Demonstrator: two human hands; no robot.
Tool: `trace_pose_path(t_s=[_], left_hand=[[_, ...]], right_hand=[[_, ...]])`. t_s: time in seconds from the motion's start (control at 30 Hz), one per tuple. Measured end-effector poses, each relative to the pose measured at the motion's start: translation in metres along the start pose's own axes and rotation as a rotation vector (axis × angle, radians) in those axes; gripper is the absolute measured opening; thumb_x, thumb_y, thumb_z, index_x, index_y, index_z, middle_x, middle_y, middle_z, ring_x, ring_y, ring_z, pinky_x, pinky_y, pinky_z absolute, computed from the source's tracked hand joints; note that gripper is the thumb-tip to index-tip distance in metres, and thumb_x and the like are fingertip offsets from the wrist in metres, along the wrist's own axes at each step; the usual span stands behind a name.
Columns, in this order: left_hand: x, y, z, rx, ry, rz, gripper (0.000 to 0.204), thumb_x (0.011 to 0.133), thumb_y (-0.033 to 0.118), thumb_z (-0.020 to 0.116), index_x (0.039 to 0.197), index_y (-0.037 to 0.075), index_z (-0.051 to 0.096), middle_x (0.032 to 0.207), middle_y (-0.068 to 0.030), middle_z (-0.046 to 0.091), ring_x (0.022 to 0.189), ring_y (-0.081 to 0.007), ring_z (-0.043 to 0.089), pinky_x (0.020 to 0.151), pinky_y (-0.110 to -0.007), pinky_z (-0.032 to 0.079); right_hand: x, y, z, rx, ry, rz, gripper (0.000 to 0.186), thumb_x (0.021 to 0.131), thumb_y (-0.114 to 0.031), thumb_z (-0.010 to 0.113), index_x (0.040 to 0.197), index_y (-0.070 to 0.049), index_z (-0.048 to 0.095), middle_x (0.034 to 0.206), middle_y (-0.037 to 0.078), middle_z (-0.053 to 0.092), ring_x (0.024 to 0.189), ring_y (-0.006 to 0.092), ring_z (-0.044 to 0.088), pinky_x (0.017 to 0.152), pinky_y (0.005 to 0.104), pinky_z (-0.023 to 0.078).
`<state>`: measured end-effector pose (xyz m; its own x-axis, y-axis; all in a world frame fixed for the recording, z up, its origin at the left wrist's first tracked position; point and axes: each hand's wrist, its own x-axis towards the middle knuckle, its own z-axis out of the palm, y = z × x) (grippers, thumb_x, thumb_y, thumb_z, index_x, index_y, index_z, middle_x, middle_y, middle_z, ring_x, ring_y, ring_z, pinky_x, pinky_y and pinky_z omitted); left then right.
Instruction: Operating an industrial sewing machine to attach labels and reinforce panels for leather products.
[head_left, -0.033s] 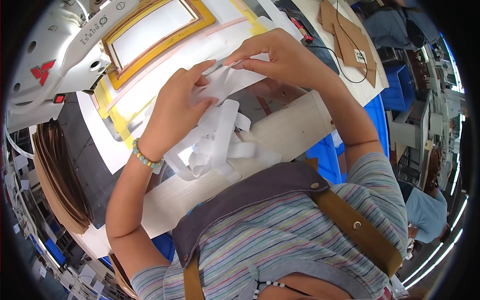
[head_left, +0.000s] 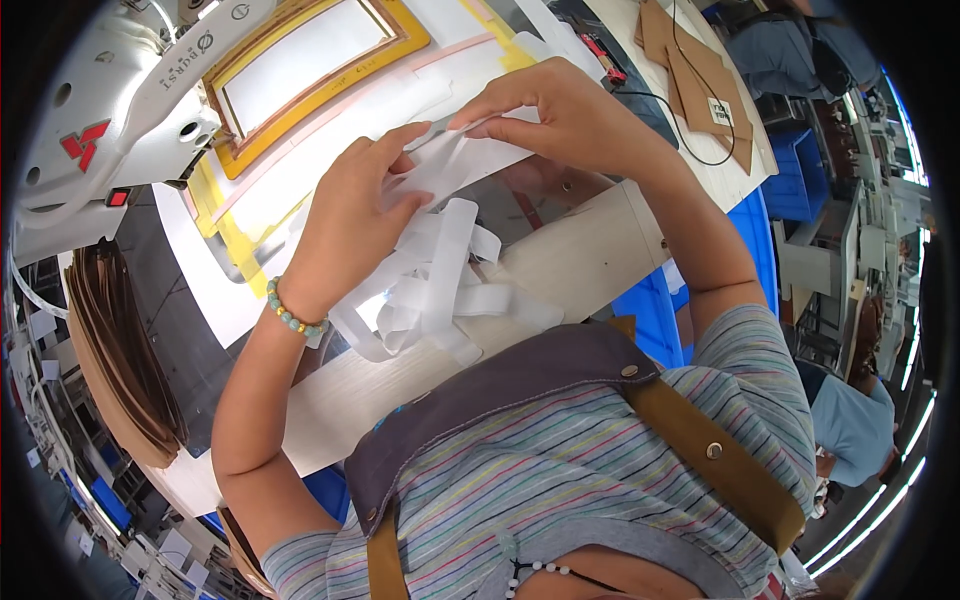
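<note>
Both of my hands are over the worktable, closed on a thin, whitish, see-through sheet (head_left: pixel 455 165) that is creased between them. My left hand (head_left: pixel 355 215), with a beaded bracelet at the wrist, has its thumb at the near edge and its fingers over the top. Thumb and index finger of my right hand (head_left: pixel 560 115) pinch the far part of the sheet. Just nearer to me lies a loose tangle of white translucent strips (head_left: pixel 440 290). Fingers partly hide the gripped spots.
A yellow frame (head_left: pixel 410 40) with a white middle lies beyond my hands. At the left stand a white machine (head_left: pixel 100 130) and a stack of brown sheets (head_left: pixel 120 350). Brown cut pieces (head_left: pixel 690 90) and a black cable (head_left: pixel 650 97) lie at right, blue bins (head_left: pixel 795 175) beyond.
</note>
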<state>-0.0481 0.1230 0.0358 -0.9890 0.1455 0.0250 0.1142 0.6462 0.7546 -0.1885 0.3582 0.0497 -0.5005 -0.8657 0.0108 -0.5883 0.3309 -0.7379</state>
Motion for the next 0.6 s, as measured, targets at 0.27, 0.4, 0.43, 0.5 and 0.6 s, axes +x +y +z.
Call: trace_pose_path(t_s=[0.27,0.4,0.43,0.5,0.6], left_hand=[[-0.002,-0.008,0.007,-0.076,0.119,-0.047,0.053,0.087,0.004,0.08,0.138,0.007,0.066,0.105,-0.0175,0.071,0.096,-0.0323,0.071,0.092,-0.04,0.057],[-0.002,-0.008,0.004,-0.195,0.094,-0.064,0.046,0.09,0.003,0.076,0.135,0.0,0.066,0.11,-0.0185,0.072,0.098,-0.0279,0.071,0.093,-0.037,0.056],[-0.003,-0.008,0.002,-0.239,0.072,-0.127,0.043,0.091,0.003,0.075,0.134,-0.002,0.066,0.111,-0.0184,0.073,0.099,-0.0253,0.071,0.094,-0.036,0.055],[-0.003,-0.009,-0.001,-0.271,0.052,-0.183,0.041,0.092,0.003,0.073,0.132,-0.005,0.066,0.113,-0.0183,0.073,0.099,-0.0228,0.071,0.094,-0.035,0.055],[-0.003,-0.011,0.0,-0.253,0.065,-0.148,0.042,0.094,0.002,0.072,0.134,-0.005,0.064,0.112,-0.0177,0.073,0.099,-0.0199,0.069,0.095,-0.034,0.054]], right_hand=[[-0.005,0.014,0.006,-0.039,0.148,-0.041,0.075,0.09,-0.019,0.081,0.159,-0.016,0.052,0.125,0.012,0.073,0.113,0.0234,0.065,0.096,0.0358,0.052],[-0.004,0.008,0.016,0.031,0.073,0.02,0.076,0.088,-0.016,0.082,0.158,-0.012,0.052,0.121,0.012,0.073,0.108,0.0207,0.066,0.093,0.0344,0.053],[-0.002,0.007,0.019,0.02,0.084,0.041,0.076,0.088,-0.016,0.082,0.158,-0.012,0.052,0.121,0.012,0.073,0.108,0.0207,0.066,0.093,0.0344,0.053],[0.002,0.004,0.025,0.207,0.076,0.093,0.074,0.089,-0.014,0.082,0.156,-0.01,0.053,0.115,0.011,0.073,0.098,0.0169,0.068,0.088,0.0309,0.053],[0.012,0.0,0.033,0.384,0.028,0.143,0.07,0.094,-0.014,0.079,0.157,-0.005,0.049,0.112,0.009,0.073,0.088,0.0129,0.066,0.086,0.0272,0.054]])
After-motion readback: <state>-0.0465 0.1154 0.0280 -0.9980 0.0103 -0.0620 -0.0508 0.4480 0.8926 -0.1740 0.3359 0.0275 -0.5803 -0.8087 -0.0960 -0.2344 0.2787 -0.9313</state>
